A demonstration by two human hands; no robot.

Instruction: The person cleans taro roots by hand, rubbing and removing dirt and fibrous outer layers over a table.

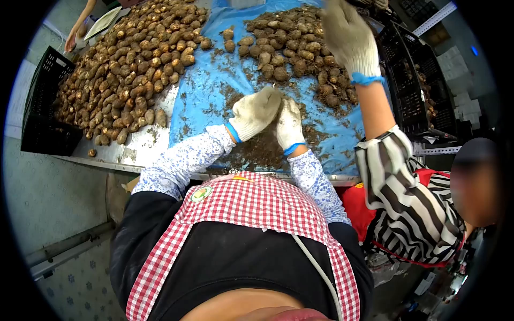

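My left hand [257, 113], in a dirty white knit glove with a blue cuff, is closed above the soil-strewn blue sheet [206, 99]. Right beside it, nearly touching at the fingertips, my right hand [289, 123] is closed too, in a matching glove. Whatever sits between the fingers is hidden by the gloves. Beyond my hands lies a heap of soil-covered, rooty taro [284, 40]. To the left spreads a larger pile of cleaner brown taro [142, 64], some showing pale ends.
A co-worker's gloved hand [350, 40] reaches over the right heap from a striped sleeve [393, 166]. Black crates stand at the left edge [45, 101] and at the right [399, 80]. Another person's bare arm [80, 27] shows at far left, near a pale tray [103, 22].
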